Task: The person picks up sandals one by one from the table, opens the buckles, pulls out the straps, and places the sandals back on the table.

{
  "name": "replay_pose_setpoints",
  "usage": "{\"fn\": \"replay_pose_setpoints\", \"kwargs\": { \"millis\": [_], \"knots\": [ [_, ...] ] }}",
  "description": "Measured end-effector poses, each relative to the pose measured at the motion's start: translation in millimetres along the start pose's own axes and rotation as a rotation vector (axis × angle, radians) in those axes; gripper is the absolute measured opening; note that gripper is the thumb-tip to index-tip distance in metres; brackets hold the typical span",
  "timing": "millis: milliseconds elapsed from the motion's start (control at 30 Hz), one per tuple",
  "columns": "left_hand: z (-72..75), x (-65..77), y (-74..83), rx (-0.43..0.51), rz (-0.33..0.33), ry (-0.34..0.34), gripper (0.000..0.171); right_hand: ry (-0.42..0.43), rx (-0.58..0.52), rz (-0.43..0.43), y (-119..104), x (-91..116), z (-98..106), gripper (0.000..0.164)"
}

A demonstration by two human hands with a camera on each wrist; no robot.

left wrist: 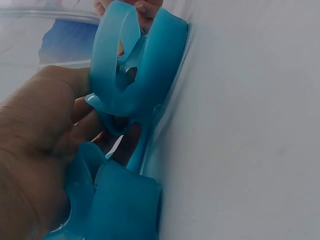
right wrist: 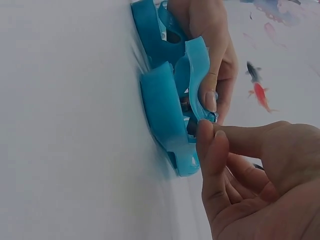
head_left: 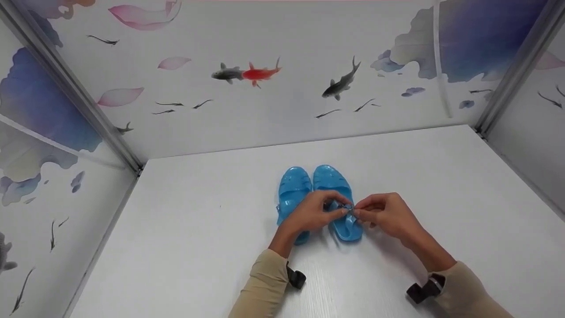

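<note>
Two blue jelly sandals lie side by side with their toes toward the back wall, the left sandal [head_left: 295, 180] and the right sandal [head_left: 330, 177]. My left hand [head_left: 310, 213] reaches across the left one and pinches the right sandal's ankle strap [right wrist: 198, 67] near its small metal buckle [right wrist: 214, 117]. From the other side, my right hand [head_left: 390, 216] pinches the strap's end at the buckle between thumb and forefinger. Fingertips partly cover the buckle, so whether the strap is threaded through it cannot be told. In the left wrist view, the sandals' heels are nearest the camera.
The sandals stand on a white tabletop [head_left: 198, 229]. A back wall [head_left: 287, 115] and side walls with painted fish and petals enclose it, with metal posts at the corners. Each wrist wears a black camera strap [head_left: 426, 289].
</note>
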State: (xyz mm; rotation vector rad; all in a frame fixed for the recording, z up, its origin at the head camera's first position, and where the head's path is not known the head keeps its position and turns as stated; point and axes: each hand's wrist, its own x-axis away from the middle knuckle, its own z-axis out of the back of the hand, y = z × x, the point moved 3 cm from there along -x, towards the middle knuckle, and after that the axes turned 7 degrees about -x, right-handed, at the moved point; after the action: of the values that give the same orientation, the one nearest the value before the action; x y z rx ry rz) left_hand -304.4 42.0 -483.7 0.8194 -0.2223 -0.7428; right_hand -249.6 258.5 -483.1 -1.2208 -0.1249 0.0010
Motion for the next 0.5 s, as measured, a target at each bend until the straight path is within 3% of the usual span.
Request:
{"fn": "replay_pose_setpoints", "kwargs": {
  "millis": [133,333,500],
  "knots": [
    [-0.2,-0.2,-1.6,0.02,-0.002,0.023,0.025,0.02,-0.02,0.032,2.5,-1.3,-2.5,0.022],
    [-0.6,1.3,-3.0,0.057,0.052,0.028,0.024,0.045,-0.056,0.066,8.7,-3.9,-3.8,0.024],
    [1.6,1.4,-2.3,0.056,0.042,0.027,0.027,0.046,-0.065,0.081,11.0,-5.6,-3.8,0.028]
  ]
}}
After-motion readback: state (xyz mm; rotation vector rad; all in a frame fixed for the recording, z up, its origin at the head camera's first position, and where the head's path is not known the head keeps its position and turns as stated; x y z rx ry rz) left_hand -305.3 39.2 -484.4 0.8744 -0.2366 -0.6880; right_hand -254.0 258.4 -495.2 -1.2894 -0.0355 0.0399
